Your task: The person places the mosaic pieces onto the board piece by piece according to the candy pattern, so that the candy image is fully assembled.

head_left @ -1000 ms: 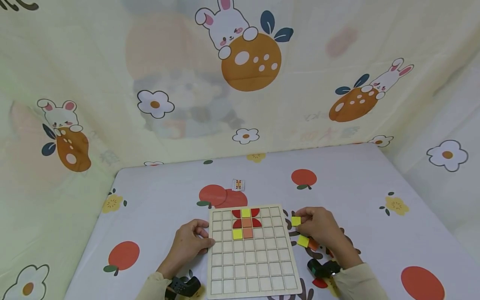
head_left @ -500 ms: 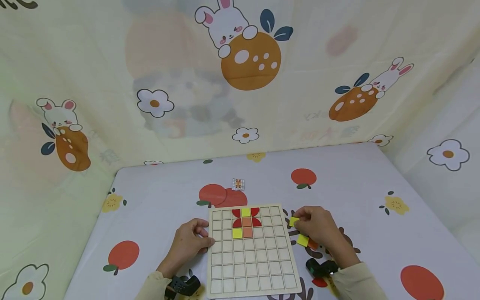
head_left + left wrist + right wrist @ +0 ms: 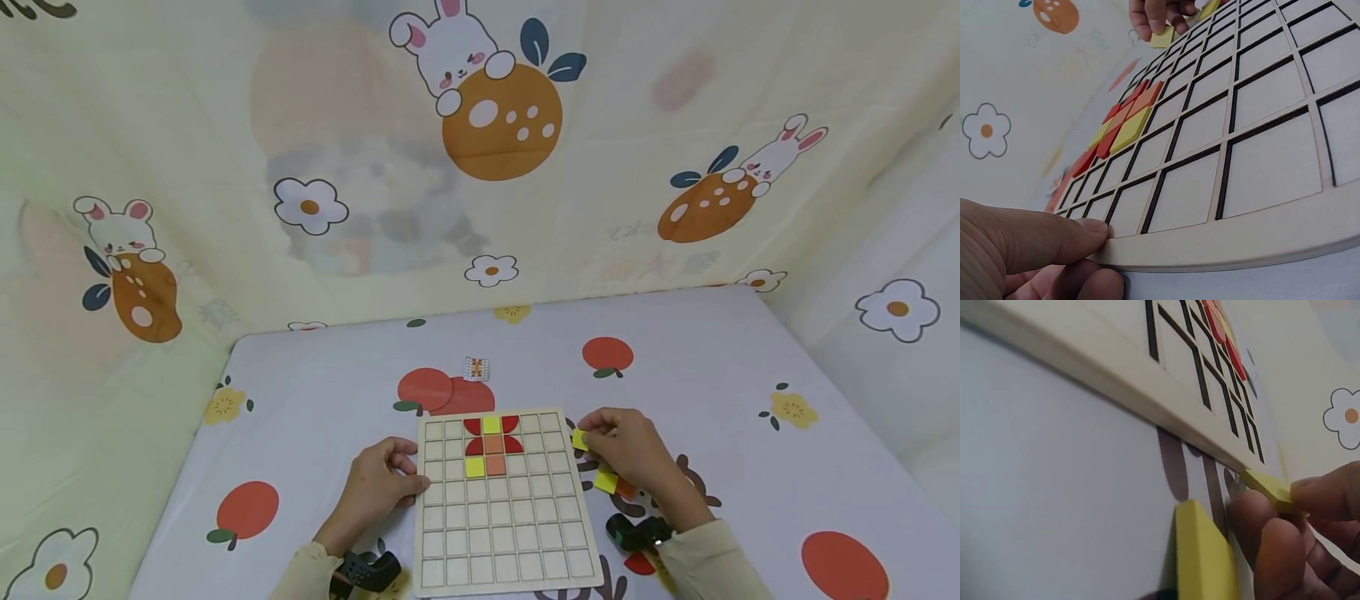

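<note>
A wooden grid board (image 3: 510, 517) lies in front of me, with red quarter-round, yellow and orange tiles (image 3: 494, 465) set in its upper rows. My left hand (image 3: 378, 483) holds the board's left edge; in the left wrist view the thumb (image 3: 1079, 237) lies on the rim and curled fingers are below it. Just off the right edge, my right hand (image 3: 633, 450) pinches a yellow square tile (image 3: 580, 440) between thumb and fingers. In the right wrist view that yellow tile (image 3: 1272, 490) is right at the board's edge. Another yellow tile (image 3: 605, 481) sits below the right hand.
Beside that tile is an orange tile (image 3: 625, 489), partly hidden by the hand. A red piece (image 3: 639, 564) shows near the right wrist. A small printed pattern card (image 3: 477, 368) lies beyond the board on the fruit-print tablecloth (image 3: 720, 358). Patterned curtains stand behind.
My right hand has moved slightly left and away from me, bringing the pinched yellow tile closer to the board's right edge. The left hand and the tiles on the board have stayed put.
</note>
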### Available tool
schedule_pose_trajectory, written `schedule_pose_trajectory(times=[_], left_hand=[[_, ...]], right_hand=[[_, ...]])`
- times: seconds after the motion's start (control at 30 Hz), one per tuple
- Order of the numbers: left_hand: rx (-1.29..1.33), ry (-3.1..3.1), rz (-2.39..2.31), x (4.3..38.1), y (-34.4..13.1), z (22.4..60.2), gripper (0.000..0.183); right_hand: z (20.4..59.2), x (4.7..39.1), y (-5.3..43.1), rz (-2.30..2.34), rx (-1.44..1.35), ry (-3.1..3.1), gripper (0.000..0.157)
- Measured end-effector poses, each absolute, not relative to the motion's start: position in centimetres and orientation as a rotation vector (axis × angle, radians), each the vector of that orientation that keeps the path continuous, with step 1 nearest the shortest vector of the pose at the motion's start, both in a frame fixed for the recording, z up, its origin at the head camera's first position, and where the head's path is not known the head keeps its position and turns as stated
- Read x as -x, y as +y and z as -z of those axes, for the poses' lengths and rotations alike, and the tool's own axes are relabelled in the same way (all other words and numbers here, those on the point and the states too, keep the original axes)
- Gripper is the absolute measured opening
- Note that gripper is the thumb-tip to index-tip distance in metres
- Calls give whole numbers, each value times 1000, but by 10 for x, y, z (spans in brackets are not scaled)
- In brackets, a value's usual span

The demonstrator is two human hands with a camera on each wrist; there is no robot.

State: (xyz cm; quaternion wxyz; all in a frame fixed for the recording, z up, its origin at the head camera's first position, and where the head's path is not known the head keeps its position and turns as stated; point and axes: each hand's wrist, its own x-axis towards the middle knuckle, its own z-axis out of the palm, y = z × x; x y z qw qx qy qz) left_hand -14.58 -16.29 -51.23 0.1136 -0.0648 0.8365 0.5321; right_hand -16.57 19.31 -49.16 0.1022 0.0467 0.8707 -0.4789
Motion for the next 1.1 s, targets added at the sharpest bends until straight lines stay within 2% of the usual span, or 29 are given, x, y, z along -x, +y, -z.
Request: schedule_pose_trajectory(times=[0.27,0.53,0.83,1.1], left_hand=[[192,2455,-1566,146,-163,514,45],[193,2456,-1563,145,-163,513,45],[189,2457,-1559,145,-164,511,46],[194,2452,-1558,145,-163,511,46]], right_hand=[[492,168,191,1300,-107,2639,33],[494,170,190,1181,-93,2724,29],[488,167,169,1245,-86,2696,31],[494,161,144,1220,35,2700,22]])
